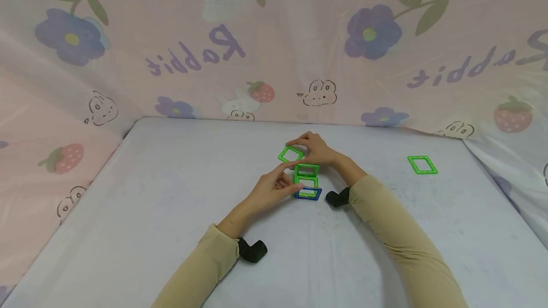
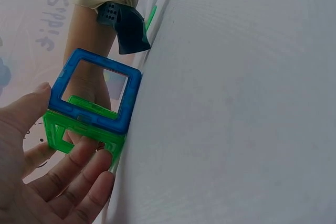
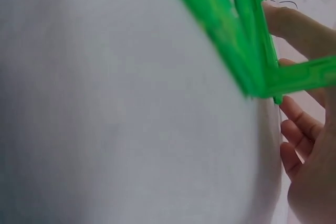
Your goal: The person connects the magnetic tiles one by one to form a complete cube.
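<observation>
In the head view, my left hand (image 1: 269, 190) grips a small structure of green square frame tiles (image 1: 307, 175) joined to a blue square frame tile (image 1: 307, 198). The left wrist view has the thumb at a corner of the blue tile (image 2: 107, 61), with the other fingers curled beside the green tiles (image 2: 86, 128) under it. My right hand (image 1: 318, 150), just beyond the structure, pinches a separate green square tile (image 1: 283, 151) between index finger and thumb. Large green frames (image 3: 302, 80) cross the right wrist view in front of that hand.
Farther right on the white table (image 1: 171, 170) lies a loose green frame tile (image 1: 414, 165). Black wrist mounts (image 1: 253, 251) stick out from both sleeves. A patterned curtain (image 1: 282, 61) hangs behind the table's back edge and along its sides.
</observation>
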The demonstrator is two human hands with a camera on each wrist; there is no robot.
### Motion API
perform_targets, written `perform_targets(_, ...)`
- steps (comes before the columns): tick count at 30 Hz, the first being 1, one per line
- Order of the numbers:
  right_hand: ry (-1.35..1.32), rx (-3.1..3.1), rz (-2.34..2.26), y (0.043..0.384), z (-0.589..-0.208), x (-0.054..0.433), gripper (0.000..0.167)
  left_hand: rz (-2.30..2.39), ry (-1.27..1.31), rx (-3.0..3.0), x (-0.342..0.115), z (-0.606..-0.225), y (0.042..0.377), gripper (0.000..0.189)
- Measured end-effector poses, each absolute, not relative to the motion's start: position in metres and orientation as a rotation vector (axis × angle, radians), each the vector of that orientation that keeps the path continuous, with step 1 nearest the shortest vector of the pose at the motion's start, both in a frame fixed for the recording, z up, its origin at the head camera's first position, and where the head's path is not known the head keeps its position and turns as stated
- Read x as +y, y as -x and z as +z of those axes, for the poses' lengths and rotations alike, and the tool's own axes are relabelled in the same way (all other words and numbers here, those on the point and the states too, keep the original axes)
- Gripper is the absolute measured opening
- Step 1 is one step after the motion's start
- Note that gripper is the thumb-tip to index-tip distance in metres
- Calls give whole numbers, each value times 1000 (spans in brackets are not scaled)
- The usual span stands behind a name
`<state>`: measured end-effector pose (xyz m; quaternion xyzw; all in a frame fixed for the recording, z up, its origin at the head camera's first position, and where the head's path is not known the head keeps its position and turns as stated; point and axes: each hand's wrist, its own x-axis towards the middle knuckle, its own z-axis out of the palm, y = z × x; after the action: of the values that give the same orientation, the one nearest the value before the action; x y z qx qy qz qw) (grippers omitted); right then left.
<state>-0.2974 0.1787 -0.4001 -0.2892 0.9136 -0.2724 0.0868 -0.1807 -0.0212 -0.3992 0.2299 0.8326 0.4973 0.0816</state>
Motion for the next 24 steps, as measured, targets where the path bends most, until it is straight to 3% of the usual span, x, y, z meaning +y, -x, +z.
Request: perform_targets(24, 843, 2634, -902, 290, -397, 194, 57, 1506, -696, 2496, -20, -398, 179, 57)
